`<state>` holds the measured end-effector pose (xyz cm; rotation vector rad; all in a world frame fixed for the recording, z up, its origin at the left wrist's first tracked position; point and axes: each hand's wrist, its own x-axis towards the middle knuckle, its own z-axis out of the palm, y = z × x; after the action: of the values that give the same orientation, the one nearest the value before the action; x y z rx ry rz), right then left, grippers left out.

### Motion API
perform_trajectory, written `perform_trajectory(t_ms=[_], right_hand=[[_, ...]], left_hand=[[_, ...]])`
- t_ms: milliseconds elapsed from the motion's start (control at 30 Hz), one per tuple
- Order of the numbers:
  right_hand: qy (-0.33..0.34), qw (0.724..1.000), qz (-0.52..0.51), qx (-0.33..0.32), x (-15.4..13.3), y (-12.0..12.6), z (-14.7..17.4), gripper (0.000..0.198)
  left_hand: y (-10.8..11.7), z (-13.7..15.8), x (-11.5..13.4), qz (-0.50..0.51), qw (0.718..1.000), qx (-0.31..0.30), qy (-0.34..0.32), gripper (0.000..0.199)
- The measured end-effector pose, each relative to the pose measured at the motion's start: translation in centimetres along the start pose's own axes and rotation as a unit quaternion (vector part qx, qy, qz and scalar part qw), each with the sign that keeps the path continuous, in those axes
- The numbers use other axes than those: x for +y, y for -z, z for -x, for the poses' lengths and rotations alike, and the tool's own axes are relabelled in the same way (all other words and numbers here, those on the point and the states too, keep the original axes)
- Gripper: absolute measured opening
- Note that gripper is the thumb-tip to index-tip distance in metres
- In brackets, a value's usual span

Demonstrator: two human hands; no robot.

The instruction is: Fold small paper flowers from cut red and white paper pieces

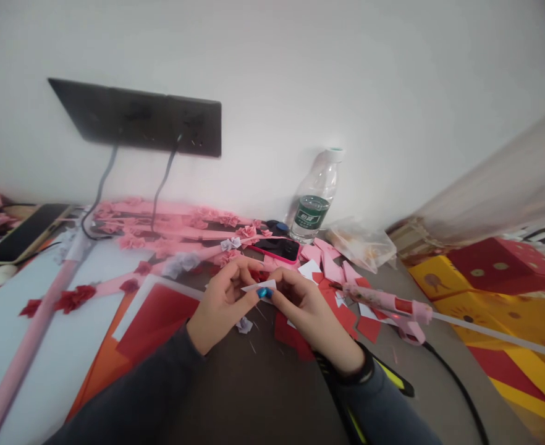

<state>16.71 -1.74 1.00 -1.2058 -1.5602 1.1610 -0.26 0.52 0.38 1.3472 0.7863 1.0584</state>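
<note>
My left hand [223, 303] and my right hand [303, 303] meet in the middle of the view, fingers closed in a pinch on a small piece of white paper [269, 284]. Shiny blue spots show at the two thumb tips; whether these are painted nails or something held is unclear. Below the left fingers lies a small pale paper flower [243, 325]. Red paper pieces [342, 309] are scattered beside and under my right hand. A pink hot glue gun [384, 301] with a long white glue stick lies to its right.
Behind my hands stand a water bottle [313, 204], a phone in a pink case [279, 248] and a plastic bag [365, 244]. Pink stems with paper flowers [180, 238] cross the left side. Yellow and red boxes [499, 272] fill the right. A black cable [460, 386] trails from the glue gun.
</note>
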Motion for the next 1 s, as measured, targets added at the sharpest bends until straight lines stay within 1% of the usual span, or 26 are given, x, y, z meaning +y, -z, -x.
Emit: perform_trajectory(t_ms=[133,300,433,533,667,800,900,1000], right_hand=[[-0.002,1.0,-0.002,-0.01,-0.1,-0.09,-0.03,0.025],[-0.017,0.999,-0.022,-0.029,-0.12,0.15,-0.16,0.033],[-0.024,0.999,-0.036,-0.014,-0.27,0.15,-0.23,0.04],[-0.041,0.998,-0.047,-0.027,-0.29,0.02,-0.25,0.044],[-0.052,0.994,-0.087,-0.052,-0.3,-0.16,-0.18,0.044],[-0.068,0.99,-0.098,-0.069,-0.32,-0.25,-0.01,0.042],[-0.091,0.984,-0.128,-0.084,-0.13,-0.31,0.0,0.04],[-0.078,0.98,-0.168,-0.074,0.15,-0.3,-0.15,0.038]], left_hand=[[0.01,0.12,-0.01,-0.009,1.0,0.004,-0.005,0.021],[0.12,0.07,-0.03,-0.006,1.0,-0.006,-0.015,0.023],[0.22,-0.17,-0.01,0.003,1.0,-0.01,0.0,0.024],[0.22,-0.33,0.0,0.016,1.0,0.008,0.018,0.02],[0.27,-0.39,-0.06,0.024,0.999,0.021,0.02,0.022],[0.39,-0.29,-0.18,0.023,0.999,0.031,0.023,0.023],[0.31,-0.26,-0.17,0.056,0.998,0.022,0.025,0.027],[0.1,-0.3,-0.06,0.079,0.996,0.006,0.028,0.03]])
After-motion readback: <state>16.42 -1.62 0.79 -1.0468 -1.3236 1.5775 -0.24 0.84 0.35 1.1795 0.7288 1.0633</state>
